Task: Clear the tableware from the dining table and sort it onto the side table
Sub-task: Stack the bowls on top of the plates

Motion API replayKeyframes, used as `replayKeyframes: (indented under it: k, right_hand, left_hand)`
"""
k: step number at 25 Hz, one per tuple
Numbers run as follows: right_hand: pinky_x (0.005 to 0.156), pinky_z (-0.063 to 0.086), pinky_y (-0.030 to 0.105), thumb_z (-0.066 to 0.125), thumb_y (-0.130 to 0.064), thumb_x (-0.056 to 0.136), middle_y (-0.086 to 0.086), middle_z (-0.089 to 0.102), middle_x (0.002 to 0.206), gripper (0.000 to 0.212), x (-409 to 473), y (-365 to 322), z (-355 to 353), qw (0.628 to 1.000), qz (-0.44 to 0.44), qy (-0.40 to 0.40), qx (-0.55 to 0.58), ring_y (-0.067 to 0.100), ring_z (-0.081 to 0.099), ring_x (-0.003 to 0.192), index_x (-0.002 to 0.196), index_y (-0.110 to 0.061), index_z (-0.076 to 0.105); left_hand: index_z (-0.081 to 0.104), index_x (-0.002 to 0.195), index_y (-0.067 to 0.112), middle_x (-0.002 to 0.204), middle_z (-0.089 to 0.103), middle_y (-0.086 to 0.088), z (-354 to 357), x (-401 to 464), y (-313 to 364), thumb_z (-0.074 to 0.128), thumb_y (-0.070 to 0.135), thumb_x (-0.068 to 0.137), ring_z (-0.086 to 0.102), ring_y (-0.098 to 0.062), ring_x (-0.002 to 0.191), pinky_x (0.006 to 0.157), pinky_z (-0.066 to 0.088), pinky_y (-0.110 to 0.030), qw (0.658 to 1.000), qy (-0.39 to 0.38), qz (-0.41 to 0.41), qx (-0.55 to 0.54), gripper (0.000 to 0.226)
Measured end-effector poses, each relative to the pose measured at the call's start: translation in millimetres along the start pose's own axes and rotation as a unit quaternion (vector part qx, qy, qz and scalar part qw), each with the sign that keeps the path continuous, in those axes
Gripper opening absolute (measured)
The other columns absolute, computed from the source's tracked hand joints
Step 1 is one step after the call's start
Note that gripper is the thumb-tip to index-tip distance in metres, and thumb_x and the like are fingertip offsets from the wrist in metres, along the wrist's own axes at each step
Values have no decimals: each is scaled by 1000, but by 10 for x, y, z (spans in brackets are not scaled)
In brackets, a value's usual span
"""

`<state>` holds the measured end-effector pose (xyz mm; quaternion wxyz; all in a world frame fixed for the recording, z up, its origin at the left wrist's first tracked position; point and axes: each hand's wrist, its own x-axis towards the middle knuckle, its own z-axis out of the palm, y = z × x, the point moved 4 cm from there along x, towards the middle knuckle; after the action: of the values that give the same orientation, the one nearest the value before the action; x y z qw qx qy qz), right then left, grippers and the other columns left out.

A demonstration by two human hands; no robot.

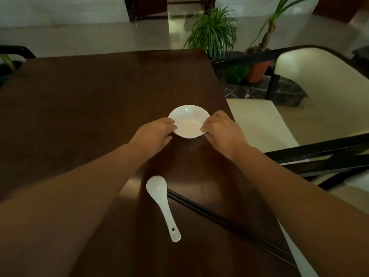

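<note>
A small white bowl (188, 119) sits on the dark wooden dining table (89, 92), near its right edge. My left hand (154, 130) holds the bowl's left rim with the fingertips, and my right hand (220, 129) holds its right rim. The bowl looks empty. Closer to me lies a white ceramic spoon (162, 204), bowl end pointing away from me. Right beside it a pair of dark chopsticks (225, 222) lies slanted toward the near right corner of the table.
A chair with a cream seat and black frame (319, 76) stands to the right of the table. Potted plants (214, 31) stand beyond the far right corner. Another black chair back (18, 50) shows at the far left. The floor is pale tile.
</note>
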<state>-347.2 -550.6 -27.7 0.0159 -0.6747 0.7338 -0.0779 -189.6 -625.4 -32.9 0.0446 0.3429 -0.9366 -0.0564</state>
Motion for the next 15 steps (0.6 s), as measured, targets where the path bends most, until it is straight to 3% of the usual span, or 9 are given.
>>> replayKeyframes:
  k: [3,8,11,13,14,15]
  right_hand:
    - [88,52,36,57,-14,87,9,57,121,31,-96,-30,36,999,-1,35,10,25,56,107,118,-12,62]
    - [87,54,35,66,-14,82,11,58,123,24,-434,-212,33,991,0,117,69,23,57,110,106,-11,69]
    - [87,45,19,68,-10,79,6,57,122,29,-642,-474,-29,976,11,171,133,15,55,108,108,-14,67]
    - [82,41,3,62,-5,81,-1,53,119,42,-786,-638,-113,946,81,177,258,2,53,99,120,-19,58]
    - [76,45,3,58,-5,83,-4,54,116,42,-863,-720,-144,909,140,156,360,0,56,92,122,-22,55]
    - [72,51,9,53,-7,86,-4,58,112,36,-953,-862,-171,845,196,115,484,2,61,86,118,-24,56]
  left_hand:
    - [61,119,7,128,60,-11,23,-33,37,55,13,90,53,-24,119,104,37,-33,996,58,-16,-61,30]
    - [68,106,2,109,70,-17,-115,-490,53,64,6,82,65,-31,101,94,46,-37,986,142,20,-83,24]
    - [70,100,1,103,72,-17,-275,-911,32,71,2,76,69,-30,95,91,46,-38,982,169,18,-85,24]
    - [71,95,0,97,73,-17,-443,-1227,40,75,-1,70,70,-29,89,87,48,-39,978,192,28,-83,26]
    - [72,94,0,95,73,-17,-540,-1393,58,77,-2,68,71,-28,87,85,49,-40,976,201,33,-81,27]
    - [72,93,0,94,74,-16,-651,-1588,68,78,-2,66,71,-28,85,84,50,-40,974,208,37,-78,27]
